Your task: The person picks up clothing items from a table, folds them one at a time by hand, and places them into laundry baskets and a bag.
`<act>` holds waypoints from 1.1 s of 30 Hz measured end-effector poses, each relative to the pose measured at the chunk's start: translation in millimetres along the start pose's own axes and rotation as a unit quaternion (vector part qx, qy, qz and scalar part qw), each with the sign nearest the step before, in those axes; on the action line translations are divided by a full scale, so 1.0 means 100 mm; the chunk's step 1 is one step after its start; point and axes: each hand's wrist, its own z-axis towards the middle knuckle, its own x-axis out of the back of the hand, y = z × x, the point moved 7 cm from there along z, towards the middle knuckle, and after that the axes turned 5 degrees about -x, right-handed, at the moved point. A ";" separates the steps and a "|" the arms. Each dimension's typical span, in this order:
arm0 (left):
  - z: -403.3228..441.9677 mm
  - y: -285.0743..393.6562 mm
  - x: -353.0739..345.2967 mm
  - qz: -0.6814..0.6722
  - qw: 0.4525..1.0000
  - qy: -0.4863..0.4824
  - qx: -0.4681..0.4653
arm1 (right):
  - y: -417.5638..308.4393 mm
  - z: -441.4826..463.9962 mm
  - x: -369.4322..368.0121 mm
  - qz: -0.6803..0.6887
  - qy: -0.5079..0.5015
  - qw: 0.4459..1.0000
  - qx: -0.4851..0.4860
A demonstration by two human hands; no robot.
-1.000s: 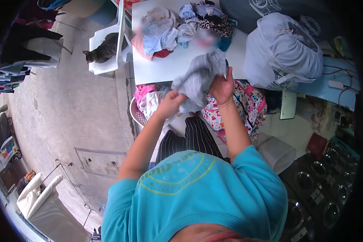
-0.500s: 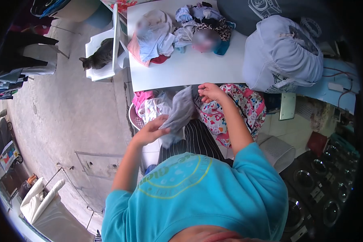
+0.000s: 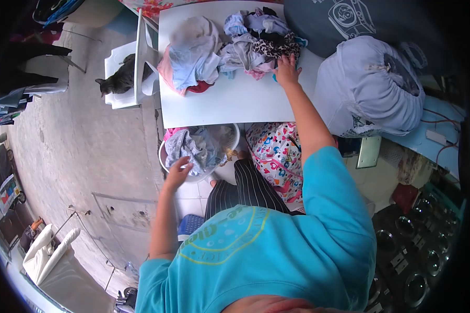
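My right hand rests on the right edge of a clothes pile on the white table, its fingers spread by the leopard-print cloth. Near the rim of the laundry basket is my left hand, fingers apart and holding nothing. A grey-blue patterned cloth lies on top in that basket, just above my left hand. Light blue, pink and grey clothes form another heap on the table's left part.
A stuffed pale bag stands right of the table. Beneath the table edge lies a heart-patterned bag. A cat sits on a white chair at the left. A blue slipper is on the floor.
The grey cloth has left my hands and lies in the basket. My right hand has reached up to the clothes pile, while my left hand has moved left and down.
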 end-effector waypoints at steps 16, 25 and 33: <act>0.47 1.97 -1.08 0.000 0.983 0.044 -0.179 | -0.70 -0.86 0.66 0.517 -0.316 0.790 0.092; 0.06 1.44 -0.82 0.325 0.909 -0.038 -0.257 | 0.19 1.06 -0.53 0.403 -0.061 0.911 -0.064; -0.11 1.50 -0.76 0.152 0.978 -0.056 -0.135 | 0.70 0.43 1.62 0.765 0.025 0.643 -0.028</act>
